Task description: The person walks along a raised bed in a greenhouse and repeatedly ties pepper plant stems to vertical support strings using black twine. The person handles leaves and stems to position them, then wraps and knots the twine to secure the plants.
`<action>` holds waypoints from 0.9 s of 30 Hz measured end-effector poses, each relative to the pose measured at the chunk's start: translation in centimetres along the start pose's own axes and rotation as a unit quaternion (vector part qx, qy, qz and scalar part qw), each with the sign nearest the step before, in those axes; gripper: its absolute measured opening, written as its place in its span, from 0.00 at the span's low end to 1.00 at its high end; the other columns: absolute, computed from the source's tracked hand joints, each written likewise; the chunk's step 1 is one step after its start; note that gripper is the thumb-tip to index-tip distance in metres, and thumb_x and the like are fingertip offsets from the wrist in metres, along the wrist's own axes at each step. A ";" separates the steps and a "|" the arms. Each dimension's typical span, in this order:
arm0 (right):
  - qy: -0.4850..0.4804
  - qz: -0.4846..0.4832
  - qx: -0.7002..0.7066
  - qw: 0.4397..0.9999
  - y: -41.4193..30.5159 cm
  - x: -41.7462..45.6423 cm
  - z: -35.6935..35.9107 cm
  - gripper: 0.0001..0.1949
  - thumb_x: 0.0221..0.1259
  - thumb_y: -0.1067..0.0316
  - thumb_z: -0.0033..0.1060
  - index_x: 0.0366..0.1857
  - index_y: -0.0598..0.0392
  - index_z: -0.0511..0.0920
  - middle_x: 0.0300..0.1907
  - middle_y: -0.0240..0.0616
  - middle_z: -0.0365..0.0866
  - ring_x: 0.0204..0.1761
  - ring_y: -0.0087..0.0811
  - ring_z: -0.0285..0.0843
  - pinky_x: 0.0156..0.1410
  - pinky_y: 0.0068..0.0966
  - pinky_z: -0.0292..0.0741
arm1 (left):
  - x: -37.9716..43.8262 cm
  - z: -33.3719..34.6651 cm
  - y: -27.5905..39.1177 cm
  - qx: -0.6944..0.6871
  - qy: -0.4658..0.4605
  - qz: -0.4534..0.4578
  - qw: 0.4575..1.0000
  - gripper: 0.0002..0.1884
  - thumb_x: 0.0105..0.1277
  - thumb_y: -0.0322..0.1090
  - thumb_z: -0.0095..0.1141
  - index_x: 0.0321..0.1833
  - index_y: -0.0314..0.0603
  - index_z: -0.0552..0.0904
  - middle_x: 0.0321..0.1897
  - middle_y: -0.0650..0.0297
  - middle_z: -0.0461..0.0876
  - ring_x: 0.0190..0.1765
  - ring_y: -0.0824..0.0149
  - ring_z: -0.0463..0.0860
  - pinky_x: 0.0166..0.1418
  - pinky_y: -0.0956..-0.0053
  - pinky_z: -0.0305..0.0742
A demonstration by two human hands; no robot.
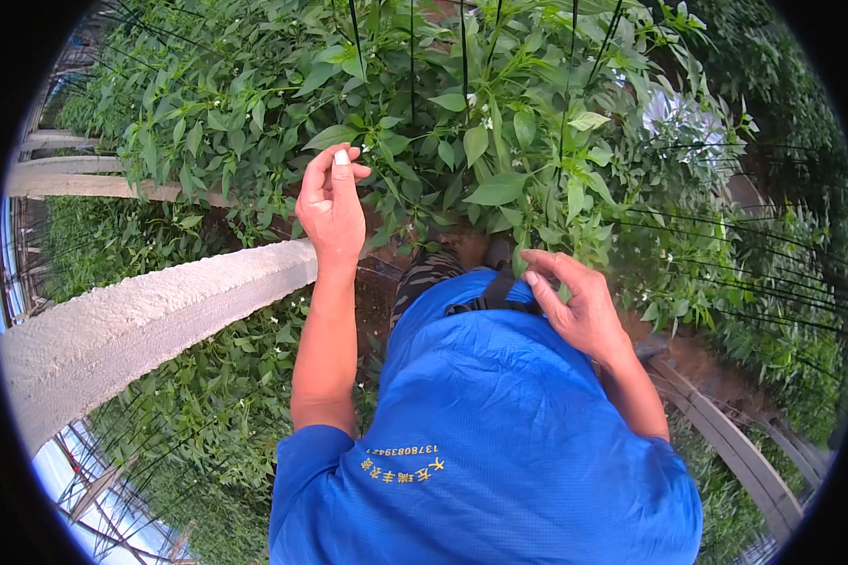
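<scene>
My left hand is raised among pepper plants, just below a broad leaf. Its fingers curl with the thumb across them; whether anything thin is pinched there is unclear. Close to my waist is my right hand, thumb and forefinger apart, with nothing visible between them. A narrow green leaf hangs right by those fingertips; contact is hard to judge. Small white flowers dot the plants in front of me. Dark strings run upward from the foliage.
A rough concrete beam runs beside my left forearm. Thinner beams curve at the lower right. Many dark strings slope through the plants at right. White sheeting shows behind leaves. A black strap with a buckle crosses my blue shirt.
</scene>
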State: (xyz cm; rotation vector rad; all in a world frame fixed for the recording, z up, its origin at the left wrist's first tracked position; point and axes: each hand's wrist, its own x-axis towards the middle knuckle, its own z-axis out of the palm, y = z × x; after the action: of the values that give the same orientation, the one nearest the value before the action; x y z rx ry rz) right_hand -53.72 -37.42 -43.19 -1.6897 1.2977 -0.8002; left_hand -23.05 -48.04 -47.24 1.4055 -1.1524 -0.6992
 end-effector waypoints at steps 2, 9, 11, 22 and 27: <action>-0.012 -0.023 0.022 0.999 -0.3 0.1 0.5 0.14 0.72 0.71 0.67 0.58 0.60 0.84 0.41 0.48 0.88 0.41 0.43 0.89 0.46 0.35 0.83 | -0.3 1.7 4.3 -0.060 -0.065 0.040 0.995 0.12 0.83 0.32 0.55 0.59 0.31 0.84 0.50 0.56 0.90 0.44 0.71 0.87 0.53 0.74 0.83; -0.047 -0.156 0.000 0.987 0.5 -0.7 1.4 0.15 0.70 0.68 0.67 0.56 0.59 0.84 0.41 0.47 0.87 0.44 0.51 0.87 0.51 0.44 0.85 | 0.6 10.2 15.4 -0.164 -0.223 0.056 0.959 0.22 0.82 0.36 0.57 0.72 0.29 0.74 0.62 0.52 0.85 0.46 0.69 0.88 0.52 0.72 0.84; -0.057 -0.159 0.000 0.986 0.9 -1.3 1.1 0.15 0.70 0.68 0.67 0.56 0.60 0.84 0.42 0.47 0.88 0.44 0.51 0.88 0.51 0.44 0.85 | 1.3 12.2 17.2 -0.165 -0.258 0.016 0.952 0.23 0.83 0.39 0.57 0.72 0.29 0.75 0.60 0.52 0.86 0.46 0.67 0.89 0.52 0.70 0.85; 0.059 -0.031 0.043 0.997 4.7 -6.6 -1.6 0.12 0.73 0.70 0.66 0.55 0.58 0.85 0.42 0.47 0.88 0.44 0.48 0.89 0.51 0.39 0.85 | -7.7 0.7 14.0 -0.241 -0.289 0.107 0.920 0.13 0.85 0.33 0.48 0.60 0.31 0.79 0.42 0.53 0.85 0.36 0.62 0.84 0.55 0.59 0.85; 0.030 0.024 0.103 0.994 4.9 -6.1 -1.2 0.12 0.74 0.71 0.65 0.57 0.60 0.85 0.46 0.47 0.91 0.50 0.42 0.91 0.58 0.33 0.83 | -10.4 -3.8 9.9 -0.143 -0.168 -0.051 0.974 0.12 0.84 0.32 0.52 0.59 0.29 0.82 0.43 0.53 0.87 0.38 0.65 0.84 0.53 0.64 0.84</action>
State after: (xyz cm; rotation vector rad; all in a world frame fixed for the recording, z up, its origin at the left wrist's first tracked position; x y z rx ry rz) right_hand -58.43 -32.40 -47.05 -1.4765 1.2458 -0.9303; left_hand -25.68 -35.91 -39.06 1.1350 -1.1861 -1.1621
